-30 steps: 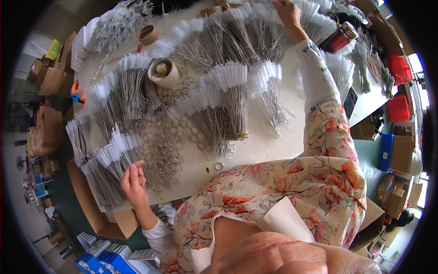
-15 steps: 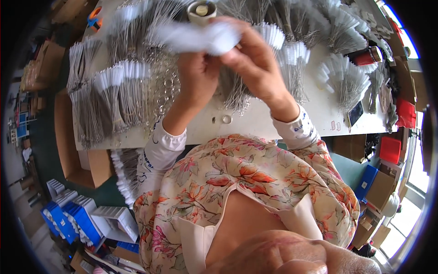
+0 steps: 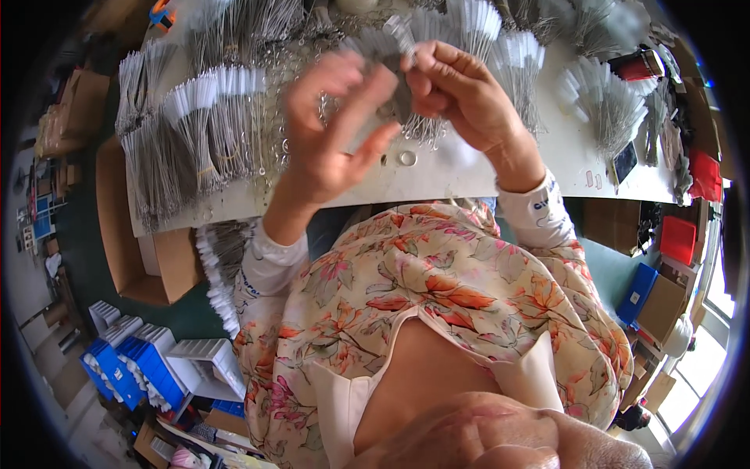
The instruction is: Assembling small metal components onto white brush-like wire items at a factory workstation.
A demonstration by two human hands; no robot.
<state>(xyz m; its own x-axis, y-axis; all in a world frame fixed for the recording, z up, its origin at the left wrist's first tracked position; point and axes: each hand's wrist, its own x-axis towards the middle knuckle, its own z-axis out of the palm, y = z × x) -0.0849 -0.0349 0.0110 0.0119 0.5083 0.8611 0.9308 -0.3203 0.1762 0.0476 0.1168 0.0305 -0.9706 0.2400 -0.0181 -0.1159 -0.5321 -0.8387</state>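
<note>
My right hand point(image 3: 473, 98) is closed in a pinch on a small translucent whitish piece point(image 3: 400, 31), which sticks up past the fingertips over the table. Its exact kind is unclear. To its left, my left hand point(image 3: 328, 129) is raised with fingers spread and nothing visible in it; motion blurs the fingers. Behind and around both hands lie bundles of thin wire brushes point(image 3: 211, 109) with white bristle heads and looped wire ends. Below the hands, a small metal ring point(image 3: 408, 159) rests on the white table point(image 3: 344, 187).
Loose metal rings point(image 3: 269, 125) lie left of my left hand. More brush bundles point(image 3: 605, 102) spread right, near a dark phone-like slab point(image 3: 625, 162). Orange-handled scissors point(image 3: 162, 16) lie far left. An open cardboard box point(image 3: 141, 234) and blue-and-white bins point(image 3: 148, 371) stand left below the table.
Both hands were together on a blurred white thing; now they are apart. My left hand has opened and come away, while my right keeps a pinch on a whitish piece. The view has shifted slightly.
</note>
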